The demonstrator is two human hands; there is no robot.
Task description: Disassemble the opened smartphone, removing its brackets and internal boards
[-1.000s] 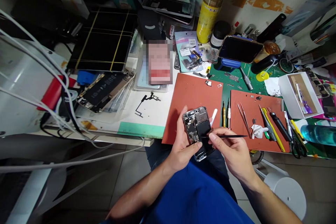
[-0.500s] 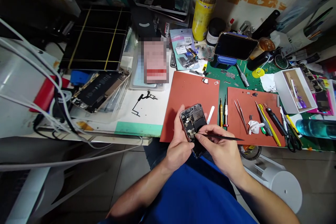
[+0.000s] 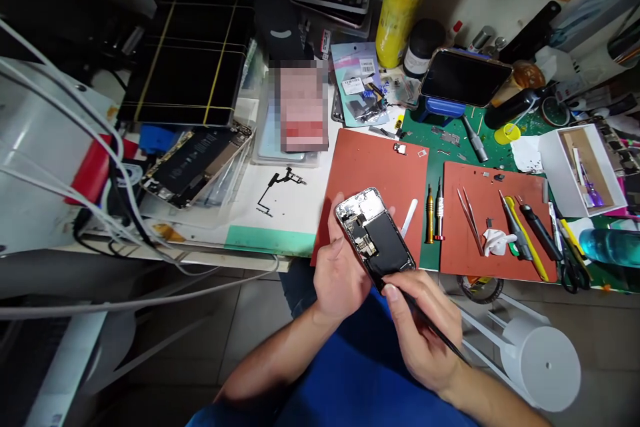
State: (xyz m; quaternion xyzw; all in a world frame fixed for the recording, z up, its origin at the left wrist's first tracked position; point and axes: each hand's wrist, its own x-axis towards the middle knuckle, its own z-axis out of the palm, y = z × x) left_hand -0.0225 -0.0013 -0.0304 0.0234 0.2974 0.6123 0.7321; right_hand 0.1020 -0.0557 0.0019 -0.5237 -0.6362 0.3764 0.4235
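Note:
In the head view, my left hand (image 3: 341, 280) supports an opened phone (image 3: 374, 227) from below and along its left edge. The phone's screen is off, so its black battery, a small circuit board and bright metal at the top show. My right hand (image 3: 427, 320) is closed round a slim black spudger (image 3: 434, 325), whose long end points back toward my wrist. Its working tip is by the phone's lower end, mostly hidden by my fingers. A white flat stick (image 3: 409, 217) lies on the orange mat just right of the phone.
Beneath the phone is an orange mat (image 3: 370, 160); another orange mat (image 3: 500, 213) carries tweezers (image 3: 470, 219), a crumpled tissue (image 3: 497, 241) and scissors (image 3: 573, 275). Two screwdrivers (image 3: 431, 213) lie between them. A black flex cable (image 3: 275, 180) rests leftward. White cables (image 3: 120, 207) hang at the left.
The phone has tilted, so its top metal now catches the light. My right hand has moved down to the phone's lower end, and the spudger has swung to slant down and right.

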